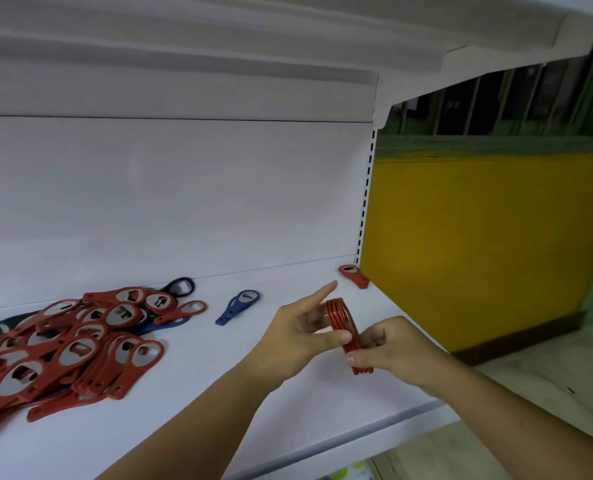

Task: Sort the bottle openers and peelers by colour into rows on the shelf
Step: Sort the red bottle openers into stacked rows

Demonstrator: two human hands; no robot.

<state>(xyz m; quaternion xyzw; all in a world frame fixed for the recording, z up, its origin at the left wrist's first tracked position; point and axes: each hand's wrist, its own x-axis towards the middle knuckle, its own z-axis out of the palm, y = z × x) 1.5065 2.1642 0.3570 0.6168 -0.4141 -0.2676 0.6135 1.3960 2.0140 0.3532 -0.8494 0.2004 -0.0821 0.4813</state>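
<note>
A bundle of red bottle openers (344, 329) is standing on edge just above the white shelf (218, 393), near its right front part, and both hands are holding it. The left hand (298, 337) is pinching the bundle's rounded upper end, with the thumb pressing against the near face and the index finger sticking out straight past it. The right hand (395, 351) is gripping the bundle lower down, fingers curling round the handles, whose tips are poking out below the thumb.

Behind the bundle and to its right, a small stack of red openers (353, 276) is lying flat in the shelf's back corner, well apart from the hands. To the left of the bundle, a single blue opener (238, 306) is lying alone on the shelf. Farther left, a big loose heap of red openers (63, 344) is sprawling across the shelf, with a black opener (180, 286) peeking out at its back edge and dark blue ones showing underneath. To the right of the bundle, beyond the shelf's slotted upright (366, 202), a yellow wall panel (478, 244) is showing.
</note>
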